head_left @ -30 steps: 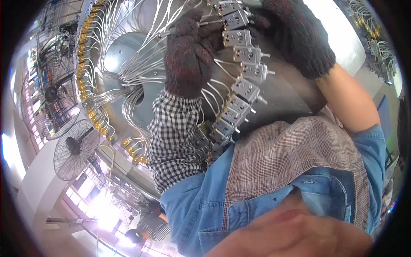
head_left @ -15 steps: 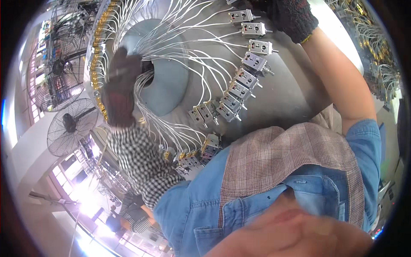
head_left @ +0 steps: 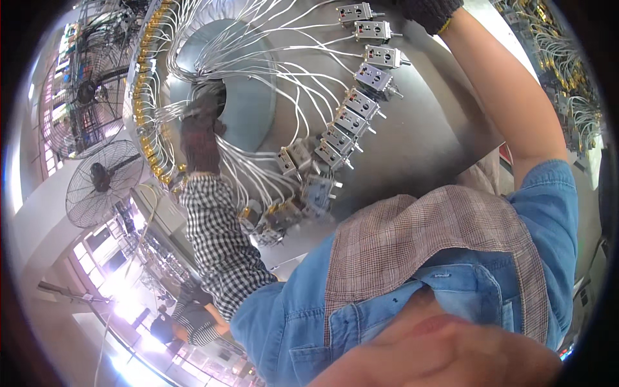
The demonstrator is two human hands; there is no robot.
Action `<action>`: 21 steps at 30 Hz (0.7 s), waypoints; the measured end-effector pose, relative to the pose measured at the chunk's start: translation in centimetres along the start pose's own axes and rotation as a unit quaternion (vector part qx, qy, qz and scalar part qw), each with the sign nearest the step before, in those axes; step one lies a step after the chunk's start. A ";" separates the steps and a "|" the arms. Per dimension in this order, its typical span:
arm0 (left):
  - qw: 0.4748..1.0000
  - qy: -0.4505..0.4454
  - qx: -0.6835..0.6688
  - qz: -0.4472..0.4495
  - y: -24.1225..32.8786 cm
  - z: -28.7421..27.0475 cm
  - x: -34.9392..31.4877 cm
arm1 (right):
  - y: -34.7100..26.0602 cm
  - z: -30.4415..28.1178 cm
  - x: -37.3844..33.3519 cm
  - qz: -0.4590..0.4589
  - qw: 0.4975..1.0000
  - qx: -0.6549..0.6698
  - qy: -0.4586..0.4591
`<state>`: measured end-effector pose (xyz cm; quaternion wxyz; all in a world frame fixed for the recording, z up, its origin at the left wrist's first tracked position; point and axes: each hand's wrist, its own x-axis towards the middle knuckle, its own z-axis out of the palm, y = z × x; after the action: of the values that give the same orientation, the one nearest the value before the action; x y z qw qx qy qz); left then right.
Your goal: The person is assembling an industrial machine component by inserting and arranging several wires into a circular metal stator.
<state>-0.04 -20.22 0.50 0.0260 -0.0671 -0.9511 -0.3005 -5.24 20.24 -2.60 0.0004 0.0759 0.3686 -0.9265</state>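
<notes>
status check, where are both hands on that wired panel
Left hand gloved, among the white wires by the round opening; grip unclear. Right hand gloved, at top edge near the switch row, mostly out of frame.

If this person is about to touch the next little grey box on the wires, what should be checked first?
1. Left hand free to reach: cannot tell. It is gloved and blurred among the white wires near the round grey opening.
2. Right hand in sight: not ok. Only the glove cuff shows at the top edge.
3. Row of small grey connector boxes visible: ok. They run in a curved line across the metal panel.
4. Lowest boxes sharp enough to judge: not ok, blurred.
5. Wires untangled: cannot tell. Many cross one another.
6. Brass fittings along the rim in place: ok, an unbroken row shows.
</notes>
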 end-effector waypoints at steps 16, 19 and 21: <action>0.908 0.009 0.294 0.297 5.9 -0.3 -1.5 | -1.1 -2.2 2.7 -0.049 0.991 -0.121 0.007; 0.947 0.130 0.208 0.205 10.8 0.0 0.1 | -2.6 -3.8 2.2 -0.492 0.594 -0.634 -0.053; 0.973 0.077 0.084 0.201 13.4 1.1 2.0 | -4.1 -1.0 -0.2 -0.260 0.895 -0.364 0.000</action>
<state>-0.06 -8.51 7.37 0.1640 -0.2309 -0.9352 -0.2126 -5.11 23.88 -0.48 -0.2128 -0.0282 0.6863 -0.6949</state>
